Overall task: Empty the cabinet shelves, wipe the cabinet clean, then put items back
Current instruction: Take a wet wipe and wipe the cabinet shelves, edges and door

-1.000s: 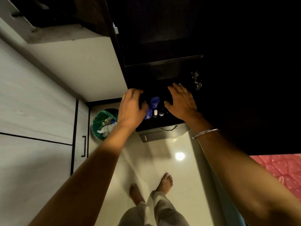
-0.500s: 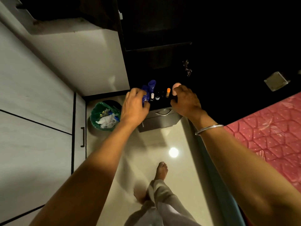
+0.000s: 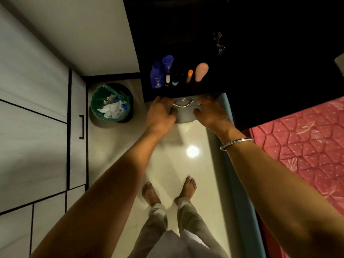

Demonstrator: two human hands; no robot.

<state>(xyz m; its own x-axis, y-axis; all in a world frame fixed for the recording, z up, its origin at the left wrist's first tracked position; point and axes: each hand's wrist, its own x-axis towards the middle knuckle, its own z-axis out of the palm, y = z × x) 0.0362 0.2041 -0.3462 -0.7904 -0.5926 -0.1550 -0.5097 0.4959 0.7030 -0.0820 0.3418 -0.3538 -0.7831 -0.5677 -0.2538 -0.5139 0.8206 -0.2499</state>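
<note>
- Standing nearest, two bare feet (image 3: 168,189) rest on the glossy pale floor (image 3: 188,138), well below the grey drawer (image 3: 186,112).
- Two hands flank that drawer: the left hand (image 3: 161,113) curls over its left edge, the right hand (image 3: 210,112) over its right edge, one metal bangle (image 3: 236,143) on the wrist; one curved metal handle (image 3: 183,104) lies between them.
- Left of the drawer stands one round bin (image 3: 111,103), green-lined, holding crumpled paper.
- Right of it lies a pink quilted mattress (image 3: 301,142).
- Beyond the drawer, on the dark shelf (image 3: 186,90): two blue bottles (image 3: 156,75), one peach tube (image 3: 201,71), one orange-capped stick (image 3: 189,76), and small vials too dim to count.
</note>
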